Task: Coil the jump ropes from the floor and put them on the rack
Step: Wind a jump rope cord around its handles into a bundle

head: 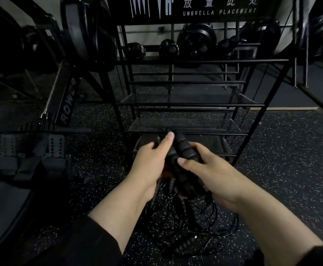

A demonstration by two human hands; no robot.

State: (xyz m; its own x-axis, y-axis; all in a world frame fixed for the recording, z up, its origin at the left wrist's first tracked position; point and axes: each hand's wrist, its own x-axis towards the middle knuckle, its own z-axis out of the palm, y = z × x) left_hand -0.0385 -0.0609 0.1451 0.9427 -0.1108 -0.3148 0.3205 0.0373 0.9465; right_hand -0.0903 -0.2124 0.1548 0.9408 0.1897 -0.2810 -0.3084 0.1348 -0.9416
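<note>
Your left hand (151, 160) and right hand (208, 169) both clasp black ribbed foam jump-rope handles (183, 150) just before the black wire rack's (185, 104) bare lower shelves.

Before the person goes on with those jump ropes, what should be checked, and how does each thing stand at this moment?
1. Grip on the handles: ok. The left hand and right hand both clasp the bundle of ribbed handles.
2. Cords coiled: not ok. The cords lie loose and tangled on the floor.
3. All handles gathered: not ok. A handle lies in the tangle.
4. Rack within reach: ok. The rack stands right ahead.
5. Free shelf: ok. The lower mesh shelves look bare.
6. Knots in the cords: cannot tell, too dark.
</note>
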